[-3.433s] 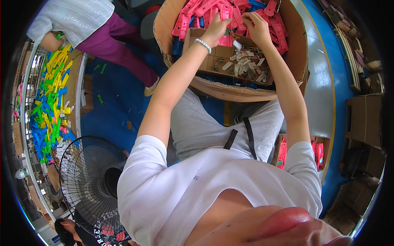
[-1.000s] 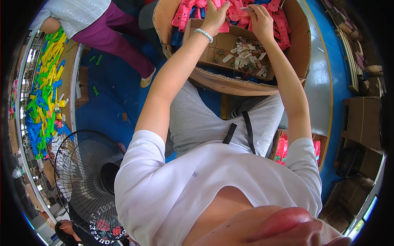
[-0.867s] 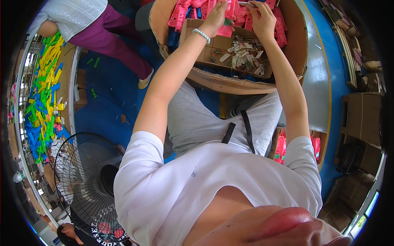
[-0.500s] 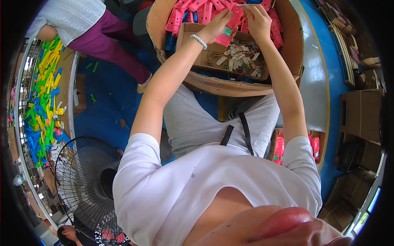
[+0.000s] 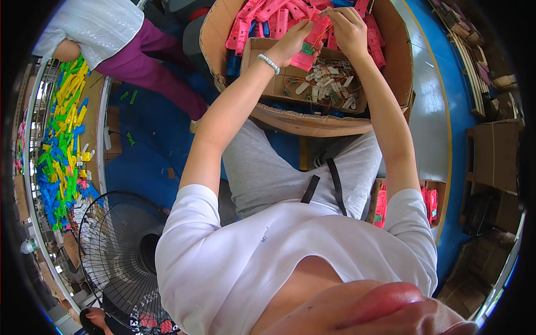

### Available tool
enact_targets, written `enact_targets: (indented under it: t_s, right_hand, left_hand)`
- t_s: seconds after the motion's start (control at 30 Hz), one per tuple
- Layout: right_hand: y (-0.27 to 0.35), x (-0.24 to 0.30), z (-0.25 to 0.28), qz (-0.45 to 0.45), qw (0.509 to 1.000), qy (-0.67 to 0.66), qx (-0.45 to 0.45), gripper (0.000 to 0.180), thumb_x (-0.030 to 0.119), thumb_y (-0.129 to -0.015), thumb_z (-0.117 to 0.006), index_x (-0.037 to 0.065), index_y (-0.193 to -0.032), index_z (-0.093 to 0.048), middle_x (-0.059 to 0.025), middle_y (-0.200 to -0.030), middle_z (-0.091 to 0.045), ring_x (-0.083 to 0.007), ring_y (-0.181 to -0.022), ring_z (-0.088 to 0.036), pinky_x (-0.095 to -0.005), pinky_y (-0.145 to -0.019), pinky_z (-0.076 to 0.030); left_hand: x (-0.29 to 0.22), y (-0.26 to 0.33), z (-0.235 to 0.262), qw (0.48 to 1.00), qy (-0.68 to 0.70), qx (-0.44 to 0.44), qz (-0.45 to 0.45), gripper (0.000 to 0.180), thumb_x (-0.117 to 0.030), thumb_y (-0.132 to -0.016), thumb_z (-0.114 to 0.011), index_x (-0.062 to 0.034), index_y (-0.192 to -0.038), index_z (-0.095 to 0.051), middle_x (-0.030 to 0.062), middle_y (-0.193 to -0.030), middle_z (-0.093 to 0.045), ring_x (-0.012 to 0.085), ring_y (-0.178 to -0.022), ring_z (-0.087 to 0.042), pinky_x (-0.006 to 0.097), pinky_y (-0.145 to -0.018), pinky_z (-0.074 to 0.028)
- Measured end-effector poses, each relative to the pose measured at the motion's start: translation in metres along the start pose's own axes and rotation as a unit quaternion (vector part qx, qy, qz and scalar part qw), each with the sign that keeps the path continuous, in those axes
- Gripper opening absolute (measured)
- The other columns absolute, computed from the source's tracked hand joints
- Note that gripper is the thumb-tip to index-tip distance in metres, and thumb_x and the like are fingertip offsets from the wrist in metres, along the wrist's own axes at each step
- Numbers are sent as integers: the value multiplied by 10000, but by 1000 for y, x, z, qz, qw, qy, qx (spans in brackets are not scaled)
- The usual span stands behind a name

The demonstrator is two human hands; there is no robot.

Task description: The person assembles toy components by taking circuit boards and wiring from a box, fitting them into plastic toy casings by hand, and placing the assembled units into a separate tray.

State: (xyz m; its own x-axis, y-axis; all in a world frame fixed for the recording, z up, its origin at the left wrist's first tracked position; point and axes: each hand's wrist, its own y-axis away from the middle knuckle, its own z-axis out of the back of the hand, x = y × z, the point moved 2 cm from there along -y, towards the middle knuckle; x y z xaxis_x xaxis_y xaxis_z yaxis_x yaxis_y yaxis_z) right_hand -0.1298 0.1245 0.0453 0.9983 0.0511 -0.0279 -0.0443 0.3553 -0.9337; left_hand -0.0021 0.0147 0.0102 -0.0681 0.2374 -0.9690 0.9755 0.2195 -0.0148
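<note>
My left hand point(image 5: 291, 44) grips a pink plastic housing point(image 5: 302, 60) over the big carton. A small green circuit board point(image 5: 307, 49) sits in the housing, and thin orange and red wires point(image 5: 320, 37) run from it toward my right hand point(image 5: 350, 32). The fingers of that hand are pinched together at the housing's upper end, on the wires. Their tips are partly hidden. Just below both hands, an inner cardboard box point(image 5: 269, 82) holds a pile of small white parts with wires point(image 5: 329, 81).
More pink housings point(image 5: 375, 47) fill the large carton point(image 5: 215, 42). Boxed pink pieces point(image 5: 381, 204) stand by my right side. At left are a black fan point(image 5: 120, 245), a table of coloured plastic pieces point(image 5: 70, 139) and another person point(image 5: 162, 61). Cartons point(image 5: 494, 156) line the right.
The housing has tilted slightly in my left hand. My right fingers have shifted a little at its upper end. The whole view has moved slightly.
</note>
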Motion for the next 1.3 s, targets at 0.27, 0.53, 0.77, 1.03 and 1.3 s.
enact_targets:
  t_s: [0.27,0.53,0.77,1.03,1.3]
  right_hand:
    - [-4,10,-6,-23,998,-63,-13,216,-9,-757,-672,60,-960,-707,-55,-877,-656,-242,-811,-631,-342,-711,-534]
    - [11,1,-10,-241,953,-187,-4,185,34,-865,-668,53,-1039,-725,-83,-985,-680,-206,-888,-650,-309,-781,-516]
    - [16,3,-14,-426,605,-670,-52,403,-37,-927,-441,-67,-1318,-536,-171,-1292,-592,-231,-1212,-555,-327,-1038,-436]
    - [29,-5,-15,-396,791,-466,8,370,-18,-895,-564,-30,-1263,-603,-137,-1145,-679,-169,-1046,-639,-290,-917,-497]
    - [7,-7,13,-217,967,-134,-9,201,13,-887,-624,30,-1069,-708,-63,-785,-702,-67,-644,-589,-271,-566,-469]
  left_hand:
    - [-1,3,-3,1000,10,-23,13,333,-403,-1034,-441,-86,-1098,-518,80,-781,-623,175,-620,-622,315,-544,-532]
    - [-5,4,-12,997,68,-5,18,324,-381,-1046,-408,-79,-1093,-518,102,-816,-625,185,-629,-619,329,-578,-541]
    - [1,6,-8,994,103,33,28,419,-435,-1037,-389,-61,-1151,-539,123,-854,-646,213,-683,-645,342,-589,-544]
    - [2,2,-13,969,198,113,95,627,-586,-997,-357,-2,-1019,-584,102,-821,-597,184,-641,-598,310,-579,-501]
    - [-21,13,-35,951,246,170,77,543,-569,-998,-383,-54,-1022,-553,115,-787,-608,199,-609,-607,347,-564,-515]
